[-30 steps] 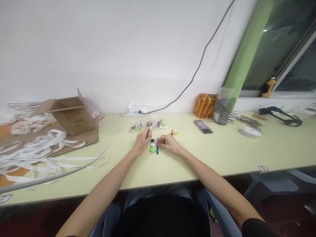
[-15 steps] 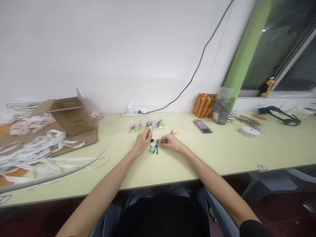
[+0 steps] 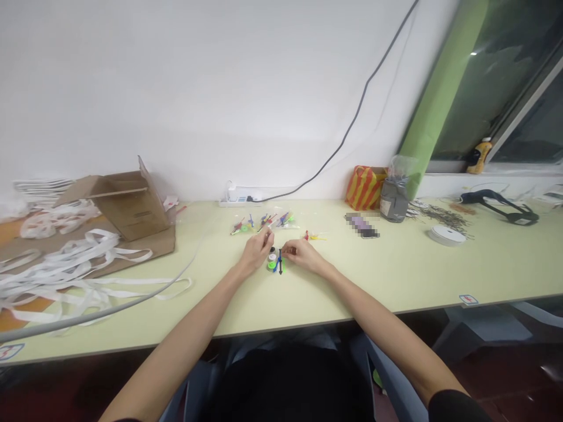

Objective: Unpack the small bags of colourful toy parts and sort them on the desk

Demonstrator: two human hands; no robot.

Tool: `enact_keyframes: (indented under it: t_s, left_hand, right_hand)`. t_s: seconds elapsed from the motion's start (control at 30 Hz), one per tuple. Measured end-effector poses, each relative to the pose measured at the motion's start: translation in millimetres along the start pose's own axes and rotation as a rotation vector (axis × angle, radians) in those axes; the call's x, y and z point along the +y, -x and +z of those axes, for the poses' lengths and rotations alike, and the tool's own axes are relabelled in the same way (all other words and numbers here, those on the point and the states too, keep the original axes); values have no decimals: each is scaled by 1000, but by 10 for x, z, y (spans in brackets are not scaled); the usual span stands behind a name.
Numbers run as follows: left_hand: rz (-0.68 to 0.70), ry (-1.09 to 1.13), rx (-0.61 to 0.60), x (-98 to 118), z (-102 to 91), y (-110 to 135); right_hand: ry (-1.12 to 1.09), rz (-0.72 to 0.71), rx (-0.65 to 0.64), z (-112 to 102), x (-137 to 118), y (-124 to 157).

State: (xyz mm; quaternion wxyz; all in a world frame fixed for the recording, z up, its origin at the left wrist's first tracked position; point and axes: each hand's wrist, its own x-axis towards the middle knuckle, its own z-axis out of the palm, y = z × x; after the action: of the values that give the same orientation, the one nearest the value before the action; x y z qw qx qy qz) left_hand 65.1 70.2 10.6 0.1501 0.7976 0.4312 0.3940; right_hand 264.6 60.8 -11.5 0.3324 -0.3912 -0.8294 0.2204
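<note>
My left hand and my right hand sit close together over a pale yellow-green table. Between them lie small green, white and black plastic discs beside a blue and black stick with an arrow-like tip. My left fingers pinch what looks like a thin piece. My right fingertips touch something small by the discs, mostly hidden. Several small colored plastic parts in clear bags lie just beyond my left hand, and a red and yellow piece lies beyond my right.
To the left are a cardboard box and loose white straps. Farther right are a blurred phone, striped bag, grey bagged can, white tape roll and black strap. A power strip stands by the wall.
My right hand has moved back left toward the discs, closer to my left hand. The black piece now lies along the blue stick, which stands more upright than half a second ago.
</note>
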Motion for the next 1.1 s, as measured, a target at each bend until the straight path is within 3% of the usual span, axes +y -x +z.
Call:
enact_keyframes:
  t_s: [0.23,0.47,0.87,1.1]
  left_hand:
    - [9,4,-15,-9,10,8]
    - [-9,12,-14,3,14,1]
    - [-11,-2,-16,7,8,0]
    - [6,-3,-58,7,12,11]
  right_hand:
    - [54,-3,29,139,-69,-9]
    - [46,-24,91,96,-53,-18]
    - [65,-32,33,95,-72,-5]
    - [-96,-19,268,25,-23,-39]
